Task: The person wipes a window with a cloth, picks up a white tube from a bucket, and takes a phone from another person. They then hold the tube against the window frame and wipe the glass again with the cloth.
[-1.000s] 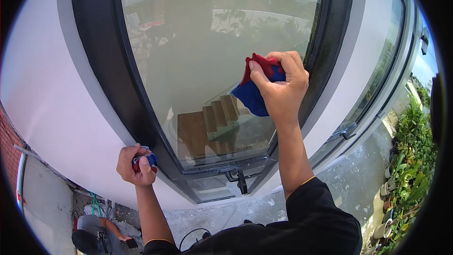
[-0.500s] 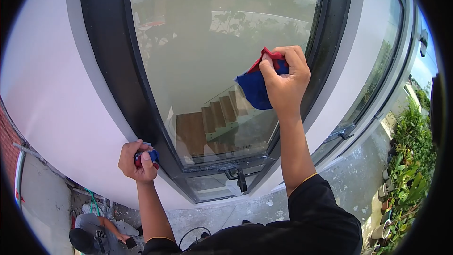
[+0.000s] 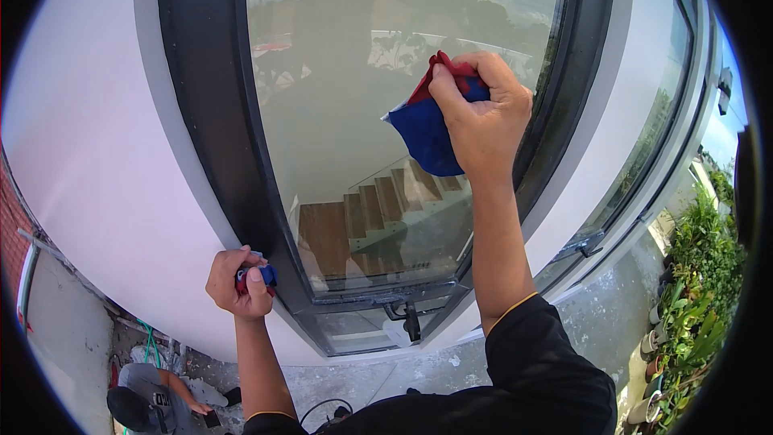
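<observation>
A soft blue-and-red folded cleaning cloth is pressed flat against the large tinted glass window pane, high on its right side, just beside the black metal window frame. The right hand grips it closed, fingers curled over the red upper edge while the blue part hangs below the thumb. The left hand is clenched around a small bunched blue-and-red rag, resting against the lower left of the frame where it meets the smooth white wall. The glass is glossy and reflects trees and sky; wooden stairs show through it. A black window handle sits on the bottom rail. Below, on rough grey concrete ground, another person crouches at lower left, and potted green plants line the right edge.
</observation>
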The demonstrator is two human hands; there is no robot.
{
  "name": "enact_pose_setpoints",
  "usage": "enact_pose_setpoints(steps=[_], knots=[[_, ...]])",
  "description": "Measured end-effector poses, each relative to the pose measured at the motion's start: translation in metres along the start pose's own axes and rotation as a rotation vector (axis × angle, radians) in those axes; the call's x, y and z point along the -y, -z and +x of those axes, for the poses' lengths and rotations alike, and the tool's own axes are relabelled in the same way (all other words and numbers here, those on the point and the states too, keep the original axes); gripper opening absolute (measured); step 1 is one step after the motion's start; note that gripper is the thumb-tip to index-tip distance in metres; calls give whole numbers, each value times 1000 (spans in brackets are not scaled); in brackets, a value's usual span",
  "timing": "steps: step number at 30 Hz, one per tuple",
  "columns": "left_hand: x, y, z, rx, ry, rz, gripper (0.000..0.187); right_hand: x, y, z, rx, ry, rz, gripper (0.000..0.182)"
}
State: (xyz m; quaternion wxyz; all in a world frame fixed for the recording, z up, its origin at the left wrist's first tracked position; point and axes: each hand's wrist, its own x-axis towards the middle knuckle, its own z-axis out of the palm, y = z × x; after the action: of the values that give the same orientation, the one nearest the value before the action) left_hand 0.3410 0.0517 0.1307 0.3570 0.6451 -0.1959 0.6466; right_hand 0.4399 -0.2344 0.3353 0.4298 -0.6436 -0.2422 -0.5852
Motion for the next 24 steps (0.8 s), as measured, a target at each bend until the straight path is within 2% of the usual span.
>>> enact_pose_setpoints(steps=[11, 15, 18, 24], knots=[[0, 0, 1, -7, -11, 2, 23, 4, 4, 6, 14, 126, -123, 15], [0, 0, 1, -8, -14, 14, 22, 4, 7, 11, 46, 31, -10, 14], [-1, -1, 2, -13, -11, 17, 23, 8, 6, 8, 29, 118, -121, 12], [-3, 0, 2, -7, -1, 36, 22, 10, 6, 9, 55, 105, -140, 10]])
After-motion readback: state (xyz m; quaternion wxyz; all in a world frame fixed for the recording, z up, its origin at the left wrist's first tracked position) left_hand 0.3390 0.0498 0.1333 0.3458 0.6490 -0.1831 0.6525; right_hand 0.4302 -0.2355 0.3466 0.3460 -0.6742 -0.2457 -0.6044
